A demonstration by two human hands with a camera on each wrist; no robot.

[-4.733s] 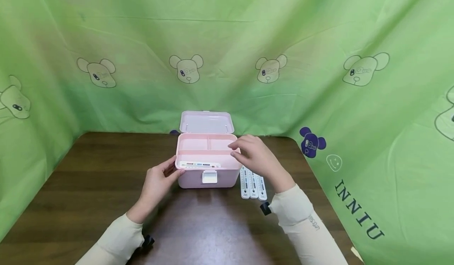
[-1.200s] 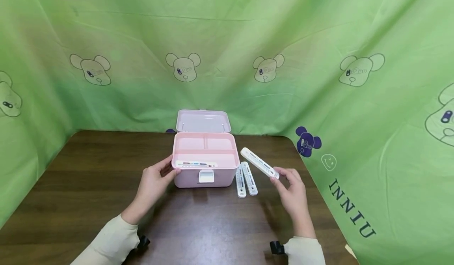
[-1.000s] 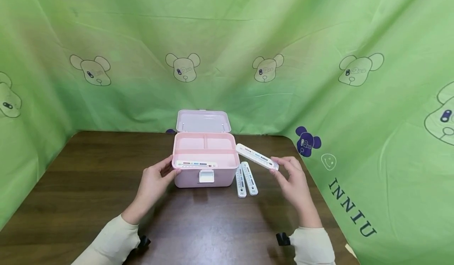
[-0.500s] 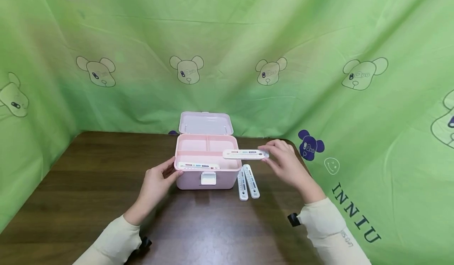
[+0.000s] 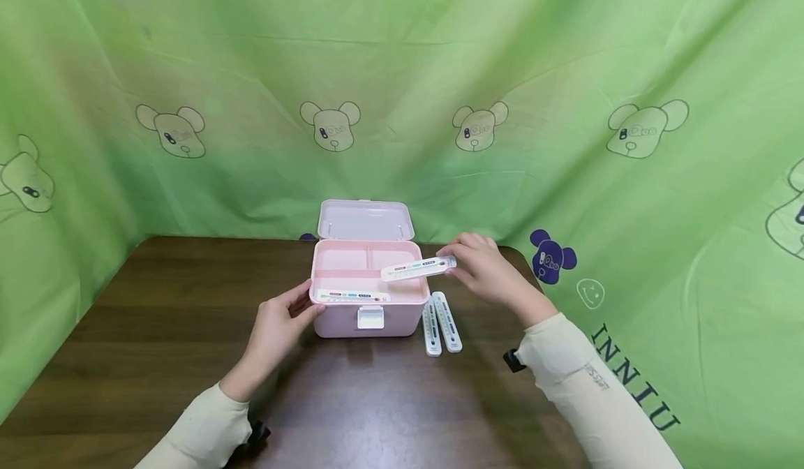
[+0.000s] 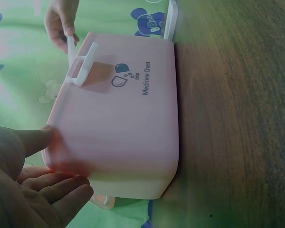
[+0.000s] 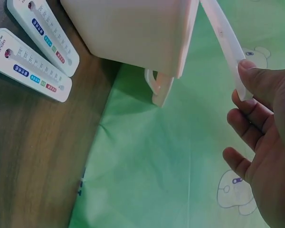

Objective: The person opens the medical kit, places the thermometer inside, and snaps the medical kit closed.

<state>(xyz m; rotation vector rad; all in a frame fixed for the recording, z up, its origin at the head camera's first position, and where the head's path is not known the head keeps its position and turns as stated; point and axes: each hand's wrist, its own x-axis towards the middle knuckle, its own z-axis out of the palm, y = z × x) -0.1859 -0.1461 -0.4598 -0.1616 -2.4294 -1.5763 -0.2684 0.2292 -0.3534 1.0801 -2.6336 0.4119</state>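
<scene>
Pinching a white strip thermometer (image 5: 418,269) by one end between thumb and fingers in the right-hand grip (image 5: 482,271), and slanting it above the right part of the front compartment (image 5: 342,283) of the pink medicine chest (image 5: 336,325). Hiding its lower tip behind the latch (image 5: 370,317) in the left wrist view, so leaving any contact with the chest unclear. Clasping the chest's left front corner in the left-hand grip (image 5: 278,322), pressing thumb to the front and fingers to the side wall. Containing another thermometer (image 5: 353,296) in that same front compartment, lying lengthwise near the front wall toward the left, with coloured labels facing up. Dividing the rear part into a left rear compartment (image 5: 342,257) and a right rear compartment (image 5: 394,257), showing pink interior in both. Leaning a pale lid (image 5: 364,220) back behind these, and bearing the printed words "Medicine Chest" on the front. Seeing an inner thermometer (image 5: 431,326) and an outer thermometer (image 5: 447,322) lying face up on the dark brown counter (image 5: 370,413), just beside the chest's right wall, spreading apart toward the near ends.
</scene>
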